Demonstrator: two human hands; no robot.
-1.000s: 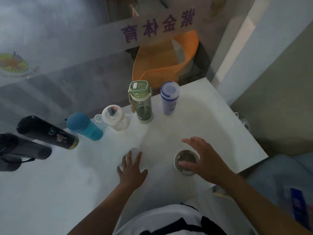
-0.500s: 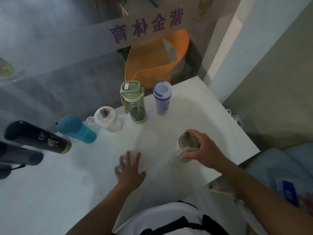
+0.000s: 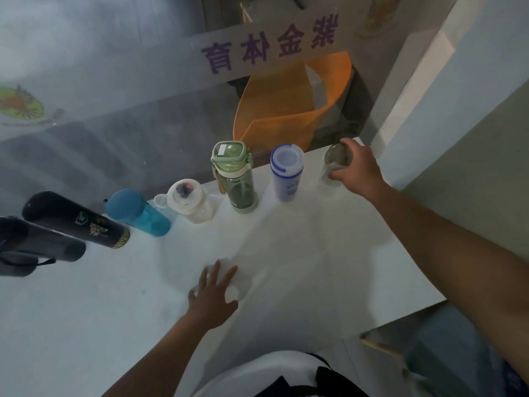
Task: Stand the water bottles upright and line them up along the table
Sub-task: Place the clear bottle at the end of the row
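Observation:
Several bottles stand in a row along the far edge of the white table (image 3: pixel 286 253): a dark grey flask (image 3: pixel 43 245), a black flask (image 3: pixel 77 222), a teal bottle (image 3: pixel 137 212), a clear white-lidded bottle (image 3: pixel 190 200), a green bottle (image 3: pixel 236 174) and a white bottle with a blue-ringed lid (image 3: pixel 287 171). At the row's right end my right hand (image 3: pixel 357 170) grips a clear bottle with a grey lid (image 3: pixel 336 157), held upright near the table's far right corner. My left hand (image 3: pixel 213 296) lies flat on the table near me, fingers spread.
A glass partition with a frosted band and purple characters (image 3: pixel 269 47) rises right behind the row. An orange chair (image 3: pixel 286 110) shows through it. A pale wall (image 3: pixel 458 110) borders the table's right side.
My right hand has taken the grey-lidded bottle from the near middle of the table and carried it up and away to the right end of the row. The left hand has stayed put.

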